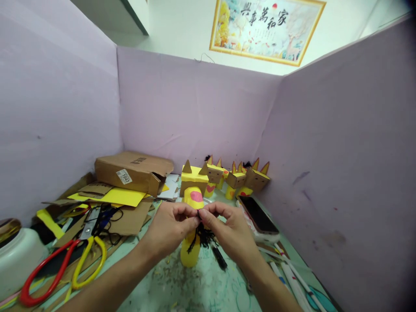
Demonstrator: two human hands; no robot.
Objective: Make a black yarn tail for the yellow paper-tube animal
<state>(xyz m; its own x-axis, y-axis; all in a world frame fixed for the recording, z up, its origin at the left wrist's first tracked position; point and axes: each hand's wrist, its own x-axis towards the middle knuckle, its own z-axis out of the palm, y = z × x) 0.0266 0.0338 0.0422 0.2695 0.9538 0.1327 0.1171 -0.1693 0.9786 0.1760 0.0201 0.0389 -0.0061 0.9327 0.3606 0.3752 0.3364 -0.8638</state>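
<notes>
Where the two hands meet above the middle of the worktable point(201, 290), the left hand point(169, 229) and the right hand point(227, 229) pinch a tuft of black yarn point(204, 237) between thumb and fingertips, the fingers of both closed tight on its top. The loose strands hang down from the pinch, in front of a yellow paper figure point(191, 255) with a pink oval spot, which stands directly behind the hands and is partly hidden by them. Whether the yarn touches the figure cannot be told.

Behind the figure, a row of finished yellow figures with brown cardboard heads and pointed ears point(240, 178) stands against the back partition point(195, 104). A smartphone point(258, 214), screen dark, lies just to the right of the right hand. A black marker point(219, 256) lies on the table under the right wrist. White sticks point(294, 277) lie near the right forearm.

To the left, two pairs of scissors lie side by side: one red-handled point(42, 273), one yellow-handled point(89, 260). Beyond them are cardboard offcuts point(130, 219), a yellow paper sheet point(118, 196) and a closed cardboard box point(133, 172) bearing a label. A white jar point(16, 260) sits at the left edge.
</notes>
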